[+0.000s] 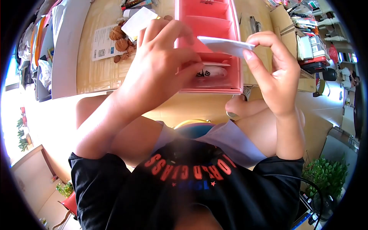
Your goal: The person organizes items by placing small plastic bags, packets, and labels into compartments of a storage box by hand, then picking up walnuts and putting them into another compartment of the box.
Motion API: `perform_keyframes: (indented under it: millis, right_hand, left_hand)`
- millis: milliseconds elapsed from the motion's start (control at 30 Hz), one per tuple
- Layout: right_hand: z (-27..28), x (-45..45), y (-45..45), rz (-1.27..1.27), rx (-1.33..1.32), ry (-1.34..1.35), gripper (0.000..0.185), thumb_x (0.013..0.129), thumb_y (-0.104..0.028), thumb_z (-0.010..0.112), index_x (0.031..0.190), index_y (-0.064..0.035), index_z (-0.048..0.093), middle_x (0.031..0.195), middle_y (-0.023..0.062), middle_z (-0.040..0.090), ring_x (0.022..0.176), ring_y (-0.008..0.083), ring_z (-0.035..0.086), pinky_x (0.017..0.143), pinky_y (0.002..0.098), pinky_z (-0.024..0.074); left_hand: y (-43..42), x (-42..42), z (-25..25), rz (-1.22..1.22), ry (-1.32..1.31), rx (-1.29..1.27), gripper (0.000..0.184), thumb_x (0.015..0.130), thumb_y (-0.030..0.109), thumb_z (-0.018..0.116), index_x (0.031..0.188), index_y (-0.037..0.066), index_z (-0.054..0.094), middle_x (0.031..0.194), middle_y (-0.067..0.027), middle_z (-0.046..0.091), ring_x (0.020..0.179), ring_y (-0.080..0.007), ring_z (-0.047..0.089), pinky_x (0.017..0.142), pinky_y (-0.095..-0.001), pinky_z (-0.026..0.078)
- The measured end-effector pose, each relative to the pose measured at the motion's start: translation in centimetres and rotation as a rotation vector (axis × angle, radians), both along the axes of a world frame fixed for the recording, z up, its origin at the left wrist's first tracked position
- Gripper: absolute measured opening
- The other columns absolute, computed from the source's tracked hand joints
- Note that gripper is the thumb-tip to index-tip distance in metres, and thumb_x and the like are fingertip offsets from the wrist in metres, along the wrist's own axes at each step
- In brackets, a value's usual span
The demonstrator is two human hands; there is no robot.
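Note:
My right hand (274, 71) pinches a thin white card (226, 45) between thumb and fingers, tilted above a pink divided box (238, 73). My left hand (165, 57) reaches over the box's left wall with its fingers apart and curved. Its thumb is near a white packet with black lettering (216, 71) in the nearest compartment; whether they touch I cannot tell. Pink dividers (209, 19) split the box into several sections, and part of its left side is hidden behind my left hand.
Left of the box lie a white square paper (140, 23), brown walnut-like lumps (119, 39) and a printed sheet (101, 44). A dark metal tool (253, 25) lies to the right, beside a cardboard box (283, 25) and stacked goods (308, 44). A white panel (71, 50) stands at far left.

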State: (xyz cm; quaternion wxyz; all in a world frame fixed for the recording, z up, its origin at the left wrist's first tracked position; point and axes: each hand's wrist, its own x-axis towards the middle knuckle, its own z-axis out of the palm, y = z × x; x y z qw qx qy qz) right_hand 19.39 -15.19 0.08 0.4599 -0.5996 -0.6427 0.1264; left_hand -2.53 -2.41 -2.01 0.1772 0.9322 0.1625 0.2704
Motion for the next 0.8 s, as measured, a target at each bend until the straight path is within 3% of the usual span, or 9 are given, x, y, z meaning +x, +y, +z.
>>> perform_keyframes:
  millis: [67,200,367,567,600,700,733,800]
  right_hand:
    - [-0.3,0.0,0.1,0.044,-0.009,-0.046,0.009,0.091,0.006,0.065,0.101,0.0037,0.064,0.097,0.0066,0.068,0.092,0.0152,0.063,0.087,0.0276,0.0496]
    - [0.3,-0.9,-0.1,0.05,0.19,0.142,0.014,0.086,0.012,0.063,0.096,0.0023,0.065,0.093,0.0117,0.066,0.088,0.0194,0.064,0.083,0.03,0.0511]
    - [0.8,-1.2,0.6,0.132,0.059,-0.333,0.023,0.076,0.016,0.064,0.094,0.0014,0.063,0.088,0.0125,0.063,0.08,0.0268,0.062,0.072,0.0359,0.0521]
    - [-0.1,-1.9,0.9,0.101,-0.121,-0.369,0.023,0.075,0.014,0.064,0.094,-0.0009,0.062,0.085,0.0134,0.062,0.081,0.0329,0.061,0.073,0.0405,0.0514]
    - [-0.1,-2.2,1.0,0.093,-0.148,-0.367,0.023,0.076,0.013,0.065,0.094,-0.0012,0.063,0.085,0.0134,0.063,0.081,0.0333,0.062,0.073,0.0411,0.0513]
    - [-0.7,-3.0,1.6,0.051,-0.132,-0.382,0.018,0.079,0.007,0.071,0.093,-0.0027,0.065,0.085,0.0114,0.064,0.083,0.0323,0.062,0.076,0.0425,0.0489]
    - [-0.7,-3.0,2.0,0.067,-0.112,-0.43,0.017,0.079,0.005,0.072,0.092,-0.0029,0.065,0.084,0.0106,0.064,0.083,0.0317,0.062,0.077,0.042,0.0483]
    - [-0.5,-3.2,2.7,0.092,-0.072,-0.51,0.013,0.079,0.003,0.073,0.088,-0.0036,0.066,0.083,0.0081,0.064,0.084,0.0291,0.062,0.079,0.04,0.0455]
  left_hand:
    - [-0.4,-0.4,-0.1,0.036,0.038,-0.019,0.012,0.079,0.014,0.082,0.089,0.008,0.08,0.124,-0.0094,0.06,0.122,-0.0326,0.05,0.105,-0.0446,0.042]
    - [-0.7,-0.8,-1.1,0.081,-0.019,-0.084,0.011,0.08,0.013,0.081,0.087,0.006,0.078,0.13,-0.0088,0.061,0.125,-0.0339,0.049,0.106,-0.0459,0.042]
    - [-1.6,-0.8,-1.5,0.122,-0.109,-0.069,0.011,0.081,0.01,0.079,0.088,0.004,0.073,0.128,-0.0108,0.061,0.121,-0.0358,0.051,0.102,-0.0455,0.044]
    - [-2.1,-1.1,-1.8,0.101,-0.198,-0.207,0.01,0.087,0.008,0.075,0.09,0.002,0.069,0.129,-0.0149,0.058,0.112,-0.0356,0.053,0.092,-0.0428,0.048]
    - [-1.9,-1.1,-2.1,0.077,-0.248,-0.197,0.011,0.09,0.013,0.07,0.09,0.002,0.07,0.123,-0.0172,0.059,0.109,-0.0388,0.054,0.095,-0.0453,0.048]
    - [-1.4,-1.4,-2.2,0.025,-0.297,-0.155,0.013,0.094,0.014,0.068,0.091,0.002,0.07,0.116,-0.016,0.062,0.104,-0.0365,0.054,0.092,-0.0434,0.048]
    - [-0.9,-1.4,-2.4,0.008,-0.338,-0.118,0.016,0.097,0.015,0.065,0.088,0.002,0.068,0.104,-0.0133,0.064,0.095,-0.0332,0.053,0.086,-0.0421,0.048]
    - [-0.3,-1.9,-1.6,-0.012,-0.291,-0.212,0.016,0.099,0.013,0.061,0.091,0.0,0.067,0.105,-0.0139,0.063,0.095,-0.0336,0.054,0.088,-0.0431,0.046]
